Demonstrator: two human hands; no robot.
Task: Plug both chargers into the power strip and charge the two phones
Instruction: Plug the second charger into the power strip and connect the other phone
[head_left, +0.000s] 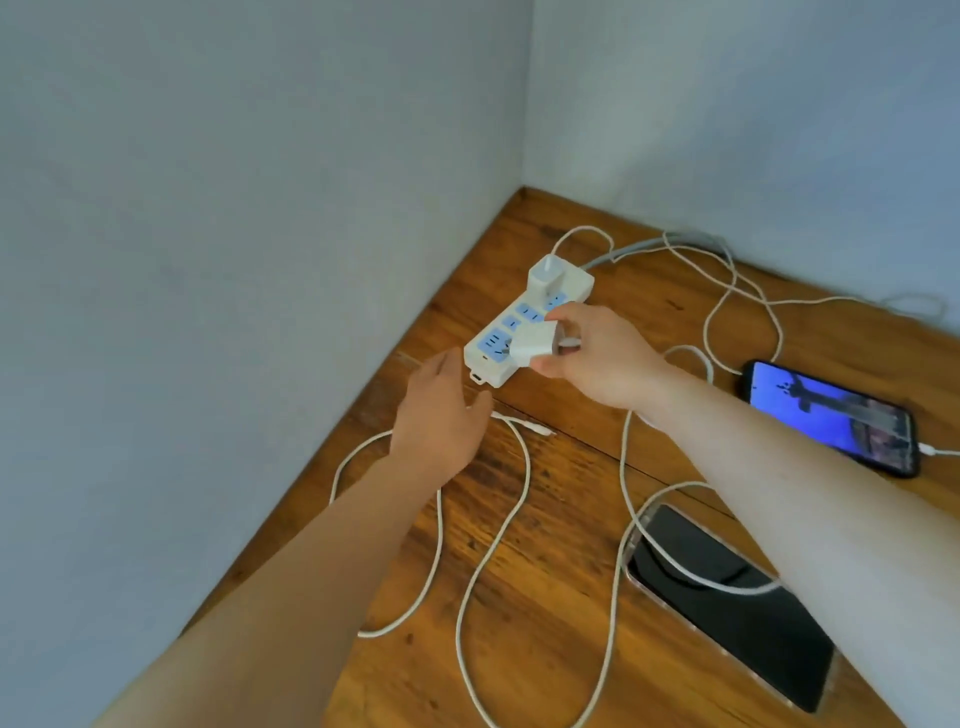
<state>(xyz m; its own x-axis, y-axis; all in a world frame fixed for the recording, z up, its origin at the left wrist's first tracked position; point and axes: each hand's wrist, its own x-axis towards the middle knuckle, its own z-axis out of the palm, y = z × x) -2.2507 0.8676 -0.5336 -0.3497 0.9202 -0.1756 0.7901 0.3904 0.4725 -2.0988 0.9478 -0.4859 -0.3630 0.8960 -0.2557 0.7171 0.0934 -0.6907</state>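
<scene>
A white power strip (524, 325) with blue sockets lies in the corner of the wooden table (545, 597). One white charger (546, 270) is plugged into its far end. My right hand (597, 358) grips a second white charger (535, 345), tilted, its prongs at the strip's near socket. My left hand (441, 415) hovers open beside the strip's near end. A lit phone (831, 415) lies at the right with a cable in it. A dark phone (727, 603) lies near the front; a white cable (498, 545) crosses it, and its free plug end (540, 430) rests on the table.
Two grey walls meet behind the table corner. The strip's grey cord (649, 247) runs off to the back right. Loose white cable loops cover much of the table between the strip and the phones.
</scene>
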